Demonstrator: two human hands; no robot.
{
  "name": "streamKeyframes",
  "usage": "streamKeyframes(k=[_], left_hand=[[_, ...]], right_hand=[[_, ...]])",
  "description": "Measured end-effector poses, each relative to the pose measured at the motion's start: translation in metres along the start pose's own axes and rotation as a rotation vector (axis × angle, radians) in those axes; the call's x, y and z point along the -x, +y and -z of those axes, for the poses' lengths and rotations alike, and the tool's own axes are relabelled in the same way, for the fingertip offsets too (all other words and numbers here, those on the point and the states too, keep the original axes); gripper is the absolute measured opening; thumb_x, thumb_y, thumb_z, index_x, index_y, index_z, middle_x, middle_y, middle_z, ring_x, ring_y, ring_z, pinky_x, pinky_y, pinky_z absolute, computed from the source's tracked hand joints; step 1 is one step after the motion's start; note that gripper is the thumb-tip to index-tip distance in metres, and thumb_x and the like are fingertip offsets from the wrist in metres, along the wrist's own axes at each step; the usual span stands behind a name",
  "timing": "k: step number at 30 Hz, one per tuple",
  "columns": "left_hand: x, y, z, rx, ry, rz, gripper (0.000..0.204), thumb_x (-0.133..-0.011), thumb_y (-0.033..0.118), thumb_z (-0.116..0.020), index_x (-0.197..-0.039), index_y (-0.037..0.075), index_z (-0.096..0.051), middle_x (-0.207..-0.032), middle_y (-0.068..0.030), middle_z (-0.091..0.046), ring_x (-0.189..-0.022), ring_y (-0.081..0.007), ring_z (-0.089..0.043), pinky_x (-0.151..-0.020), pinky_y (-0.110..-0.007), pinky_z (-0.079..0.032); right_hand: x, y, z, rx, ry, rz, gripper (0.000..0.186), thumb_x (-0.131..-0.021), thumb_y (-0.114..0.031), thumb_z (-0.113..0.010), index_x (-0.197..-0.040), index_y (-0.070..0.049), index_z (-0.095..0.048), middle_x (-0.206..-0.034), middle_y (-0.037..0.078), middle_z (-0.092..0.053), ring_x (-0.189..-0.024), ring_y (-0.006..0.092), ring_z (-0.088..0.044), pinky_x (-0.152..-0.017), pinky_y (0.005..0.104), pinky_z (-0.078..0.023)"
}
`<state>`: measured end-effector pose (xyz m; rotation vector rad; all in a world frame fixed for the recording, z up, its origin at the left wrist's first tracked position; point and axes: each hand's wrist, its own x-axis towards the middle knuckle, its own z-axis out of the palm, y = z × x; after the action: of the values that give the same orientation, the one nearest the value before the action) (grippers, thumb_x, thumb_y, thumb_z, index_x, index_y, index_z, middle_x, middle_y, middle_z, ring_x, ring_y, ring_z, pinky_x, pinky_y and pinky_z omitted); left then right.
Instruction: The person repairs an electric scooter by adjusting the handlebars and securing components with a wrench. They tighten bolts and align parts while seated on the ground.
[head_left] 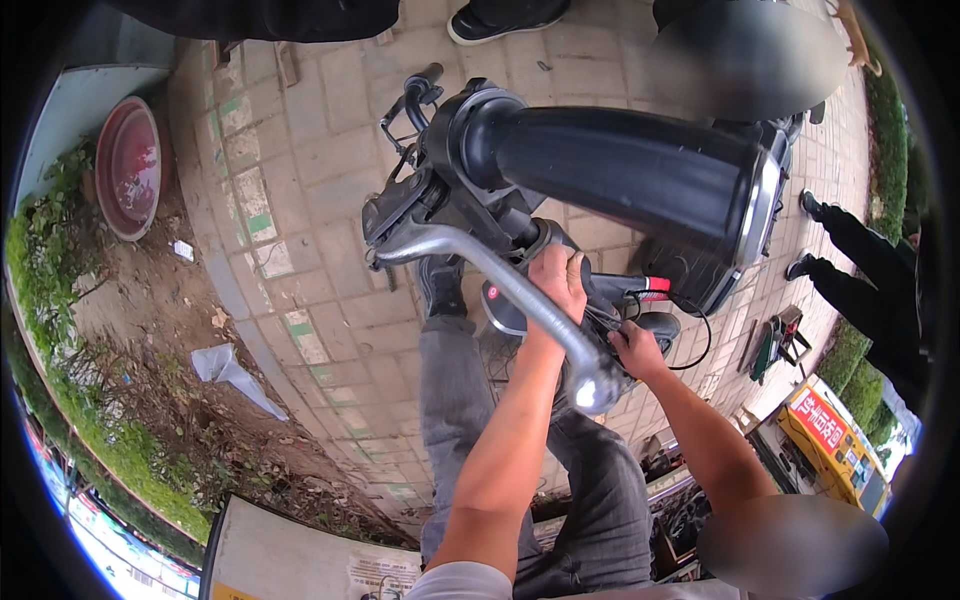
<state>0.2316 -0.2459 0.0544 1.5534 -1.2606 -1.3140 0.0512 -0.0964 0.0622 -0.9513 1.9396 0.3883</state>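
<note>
Close to me looms a two-wheeler's handlebar, with a thick black grip [620,155] ending in a silver ring. A silver brake lever [500,278] with a ball end runs below it and crosses in front of my left wrist. My left hand [557,282] is closed around a dark part under the lever; what it grips is mostly hidden. Beside it, my right hand [638,350] is closed, its fingertips pinching dark cables [600,312]. A red piece [655,288] lies just beyond my hands, and a black cable [708,335] loops past it.
Paving [330,200] lies under the bike. A reddish basin [128,168] stands at left near soil and plants. Another person's dark-trousered legs [860,230] are at right, and a shoe [508,22] is at the top. A yellow box [835,440] sits at lower right.
</note>
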Motion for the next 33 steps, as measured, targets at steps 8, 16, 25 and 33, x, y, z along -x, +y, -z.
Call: streamKeyframes(k=[8,16,25,33], left_hand=[[0.007,-0.005,0.001,-0.019,0.027,-0.027,0.007,-0.09,0.007,-0.061,-0.093,0.002,-0.055,-0.086,-0.0159,-0.063,-0.083,-0.042,-0.057,-0.075,-0.051,-0.045],[0.019,-0.012,0.004,0.014,0.098,-0.127,0.013,-0.088,0.003,-0.063,-0.088,0.003,-0.05,-0.083,-0.0123,-0.061,-0.079,-0.0383,-0.057,-0.069,-0.046,-0.046],[0.017,-0.008,0.003,0.057,0.123,-0.069,0.012,-0.089,0.006,-0.064,-0.089,0.002,-0.053,-0.082,-0.0135,-0.06,-0.08,-0.0382,-0.057,-0.07,-0.046,-0.046],[0.024,-0.005,0.002,0.061,0.123,-0.042,0.012,-0.089,0.005,-0.064,-0.089,0.002,-0.052,-0.082,-0.0151,-0.059,-0.079,-0.0393,-0.057,-0.068,-0.046,-0.045]], right_hand=[[-0.026,0.004,-0.019,-0.009,0.036,0.041,0.033,-0.091,-0.031,-0.061,-0.102,0.001,-0.061,-0.09,0.028,-0.065,-0.091,0.0471,-0.061,-0.078,0.051,-0.049],[-0.036,0.016,-0.047,-0.005,0.186,0.146,0.03,-0.09,-0.029,-0.063,-0.094,0.001,-0.058,-0.082,0.03,-0.062,-0.086,0.0492,-0.06,-0.073,0.0524,-0.048],[-0.036,0.013,-0.053,-0.055,0.168,0.122,0.027,-0.093,-0.024,-0.062,-0.101,0.001,-0.058,-0.085,0.03,-0.063,-0.088,0.0493,-0.06,-0.071,0.0486,-0.048],[-0.033,0.016,-0.042,-0.024,0.135,0.149,0.028,-0.092,-0.025,-0.061,-0.096,0.002,-0.057,-0.081,0.03,-0.062,-0.085,0.0484,-0.06,-0.068,0.0478,-0.048]])
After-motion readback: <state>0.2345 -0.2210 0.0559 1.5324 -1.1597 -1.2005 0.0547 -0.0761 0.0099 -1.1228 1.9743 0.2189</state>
